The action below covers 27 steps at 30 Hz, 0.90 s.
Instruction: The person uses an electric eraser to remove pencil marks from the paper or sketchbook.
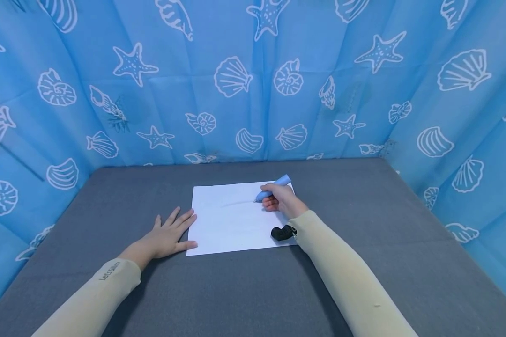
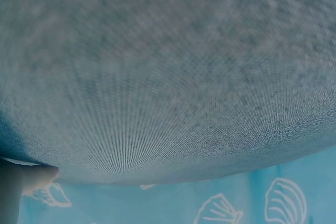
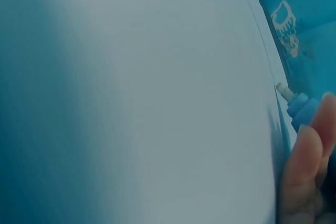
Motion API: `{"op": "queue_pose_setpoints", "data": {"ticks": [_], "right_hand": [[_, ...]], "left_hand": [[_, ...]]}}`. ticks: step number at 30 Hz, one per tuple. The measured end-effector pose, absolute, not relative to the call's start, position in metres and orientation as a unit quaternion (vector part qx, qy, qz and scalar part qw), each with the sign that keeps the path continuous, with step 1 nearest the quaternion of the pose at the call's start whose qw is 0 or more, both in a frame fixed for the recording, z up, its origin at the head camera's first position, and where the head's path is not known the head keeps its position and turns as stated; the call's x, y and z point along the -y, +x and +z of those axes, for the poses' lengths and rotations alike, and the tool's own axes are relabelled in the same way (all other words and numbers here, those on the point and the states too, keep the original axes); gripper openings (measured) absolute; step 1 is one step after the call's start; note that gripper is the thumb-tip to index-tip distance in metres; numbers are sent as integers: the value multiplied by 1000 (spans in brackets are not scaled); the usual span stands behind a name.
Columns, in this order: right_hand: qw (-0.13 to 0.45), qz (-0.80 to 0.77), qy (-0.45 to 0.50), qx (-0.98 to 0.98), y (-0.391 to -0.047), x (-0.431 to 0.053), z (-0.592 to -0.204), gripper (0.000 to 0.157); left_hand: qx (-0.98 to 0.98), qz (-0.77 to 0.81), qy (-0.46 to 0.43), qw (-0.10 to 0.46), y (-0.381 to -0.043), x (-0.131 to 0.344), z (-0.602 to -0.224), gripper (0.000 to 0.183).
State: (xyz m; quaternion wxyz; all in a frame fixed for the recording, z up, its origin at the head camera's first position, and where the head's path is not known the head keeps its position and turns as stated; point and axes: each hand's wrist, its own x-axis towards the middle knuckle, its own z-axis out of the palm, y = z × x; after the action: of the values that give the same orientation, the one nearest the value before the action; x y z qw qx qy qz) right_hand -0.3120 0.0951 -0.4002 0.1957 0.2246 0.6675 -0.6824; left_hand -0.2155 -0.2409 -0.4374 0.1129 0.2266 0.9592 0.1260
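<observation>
Head view: blue marker (image 1: 283,180), apparently light, stiff, best held by its barrel (image 3: 304,112), is pinched in the right hand (image 1: 285,199); paper (image 1: 227,222) is touched by the left hand (image 1: 165,239), fingers spread.

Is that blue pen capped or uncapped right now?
Uncapped: the right wrist view shows the blue pen with its bare tip at the end of a thin line on the paper.

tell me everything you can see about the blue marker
The blue marker is thick and plastic-looking, with a stepped collar narrowing to a pale, uncapped tip. The right hand holds it slanted over the white paper, its back end toward the head view's upper right. Its tip appears to touch the paper at the end of a thin line.
</observation>
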Motion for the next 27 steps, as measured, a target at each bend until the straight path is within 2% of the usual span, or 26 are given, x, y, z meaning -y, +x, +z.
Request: {"op": "queue_pose_setpoints", "data": {"ticks": [27], "right_hand": [[185,-693,225,-660,-311,-94,-401,23]], "left_hand": [[-959,129,228,107,-214,240,-436,92]]}}
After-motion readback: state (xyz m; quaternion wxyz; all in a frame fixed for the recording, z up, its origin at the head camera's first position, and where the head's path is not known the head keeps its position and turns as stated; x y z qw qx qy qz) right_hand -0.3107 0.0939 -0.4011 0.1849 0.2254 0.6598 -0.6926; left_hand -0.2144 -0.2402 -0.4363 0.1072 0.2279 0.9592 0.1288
